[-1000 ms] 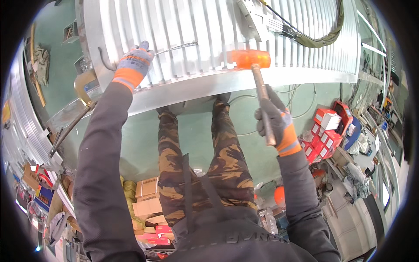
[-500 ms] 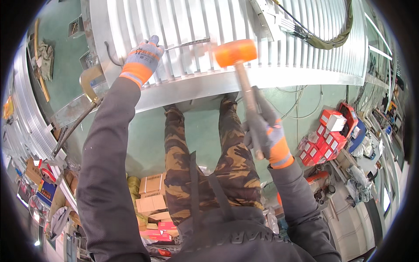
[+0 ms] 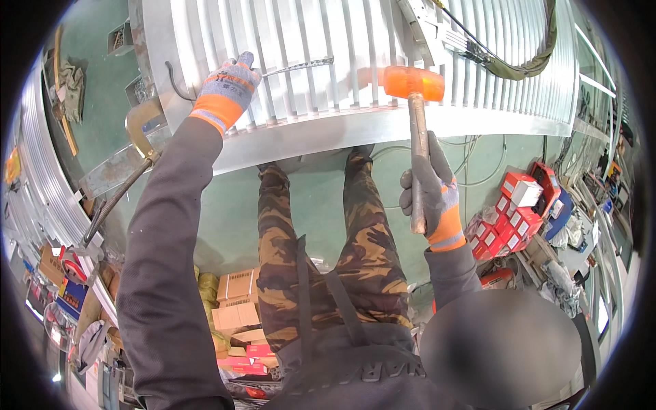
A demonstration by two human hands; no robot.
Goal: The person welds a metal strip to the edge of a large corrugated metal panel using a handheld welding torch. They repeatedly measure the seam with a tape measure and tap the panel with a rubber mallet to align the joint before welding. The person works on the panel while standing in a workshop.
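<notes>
In my right hand (image 3: 435,195) is the wooden handle of a mallet (image 3: 414,84) with an orange head. The head is raised over the ribbed silvery metal panel (image 3: 294,140), and the handle points back toward me. My left hand (image 3: 228,85) is closed around a thin metal bar (image 3: 298,66) lying across the panel's ribs at the near left, with its free end pointing right. A dark hooked rod (image 3: 173,80) shows on the other side of this hand; whether it belongs to the same bar is hidden. Both hands wear grey and orange gloves.
A C-clamp (image 3: 140,130) grips the bench edge at left. A metal fixture (image 3: 424,34) with a cable in a green sleeve (image 3: 512,70) lies across the panel. Red boxes (image 3: 502,222) are stacked at right, and cartons (image 3: 237,301) stand by my legs. A blurred patch hides the lower right.
My right hand and the mallet have moved to the right, and the mallet head is further from the bar's free end. My left hand and the bar have barely shifted.
</notes>
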